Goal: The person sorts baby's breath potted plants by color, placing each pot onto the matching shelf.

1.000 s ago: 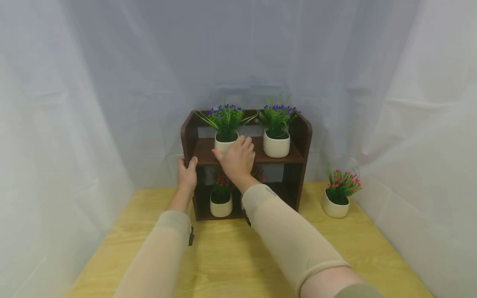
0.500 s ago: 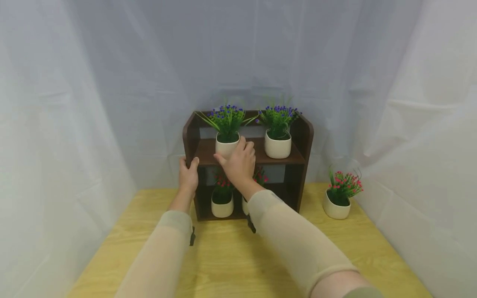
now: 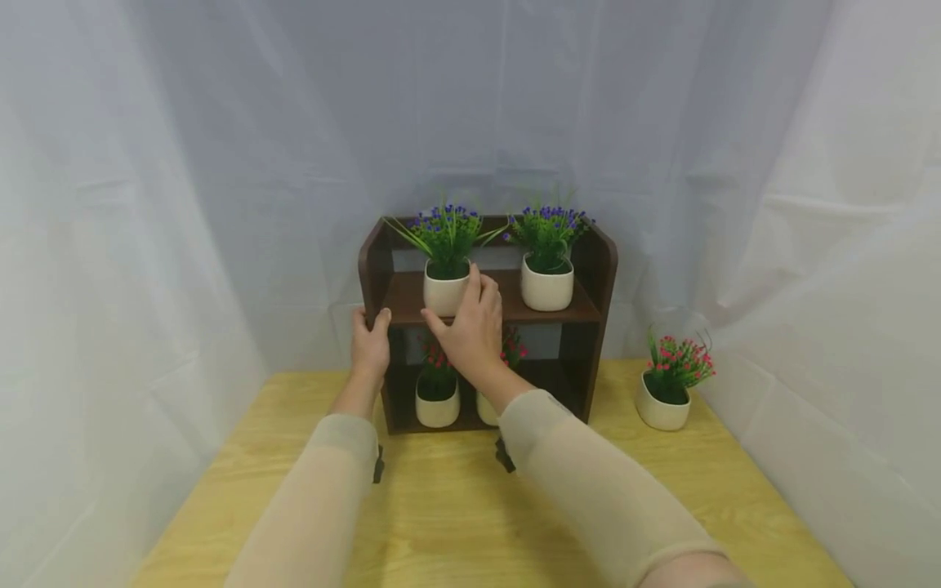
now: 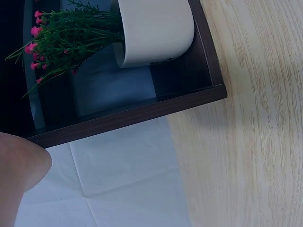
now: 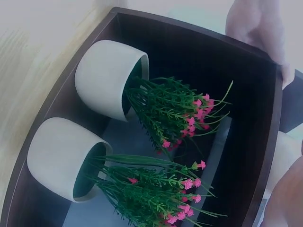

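In the head view, my left hand point(image 3: 370, 351) grips the left side panel of a dark brown two-tier wooden shelf point(image 3: 604, 273), thumb on its front edge. My right hand point(image 3: 472, 331) is at the upper tier, its fingers extended by the right side of a white pot point(image 3: 441, 297) of purple flowers and its thumb low in front. The pot stands upright on the upper board. To its right is a second white pot point(image 3: 547, 291) of purple flowers. On the lower tier are two white pots of pink flowers, the left pot point(image 5: 111, 78) and the right pot point(image 5: 66, 158).
Another white pot point(image 3: 664, 408) of pink flowers stands on the light wooden table point(image 3: 441, 523), right of the shelf. White sheeting point(image 3: 470, 98) hangs behind and along both sides.
My right hand's fingers have straightened and the hand has drawn slightly away from the purple-flower pot, uncovering more of it. My left hand keeps its grip on the shelf.
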`<state>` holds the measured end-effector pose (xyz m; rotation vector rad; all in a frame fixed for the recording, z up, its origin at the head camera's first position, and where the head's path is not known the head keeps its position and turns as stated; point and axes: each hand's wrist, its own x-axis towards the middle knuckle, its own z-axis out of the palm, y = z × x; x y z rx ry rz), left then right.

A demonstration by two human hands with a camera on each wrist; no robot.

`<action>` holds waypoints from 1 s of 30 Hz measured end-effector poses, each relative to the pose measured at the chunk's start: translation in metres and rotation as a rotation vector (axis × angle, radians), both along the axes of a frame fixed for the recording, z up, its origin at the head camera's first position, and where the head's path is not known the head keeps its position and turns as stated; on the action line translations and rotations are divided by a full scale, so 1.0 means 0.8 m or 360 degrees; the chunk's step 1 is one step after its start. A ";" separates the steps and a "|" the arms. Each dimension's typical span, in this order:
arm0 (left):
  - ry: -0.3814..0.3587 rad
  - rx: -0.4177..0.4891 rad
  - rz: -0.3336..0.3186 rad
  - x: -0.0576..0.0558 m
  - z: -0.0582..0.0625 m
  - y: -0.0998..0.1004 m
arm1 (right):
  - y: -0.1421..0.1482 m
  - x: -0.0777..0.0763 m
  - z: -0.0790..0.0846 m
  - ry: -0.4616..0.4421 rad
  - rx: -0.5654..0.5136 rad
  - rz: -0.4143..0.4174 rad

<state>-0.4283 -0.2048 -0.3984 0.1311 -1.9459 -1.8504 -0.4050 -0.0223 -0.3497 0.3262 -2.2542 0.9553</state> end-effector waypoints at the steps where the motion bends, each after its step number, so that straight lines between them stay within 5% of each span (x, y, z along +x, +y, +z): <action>1: 0.0003 0.0002 0.0002 0.000 0.000 0.000 | 0.001 0.002 -0.001 0.0003 -0.0005 0.0019; 17: -0.0019 -0.0007 -0.0008 0.001 0.001 0.001 | 0.034 0.046 -0.033 0.0038 -0.0011 0.0207; 30: 0.0005 0.0017 -0.0019 0.003 0.002 0.003 | 0.065 0.083 -0.065 0.0105 -0.0164 0.0231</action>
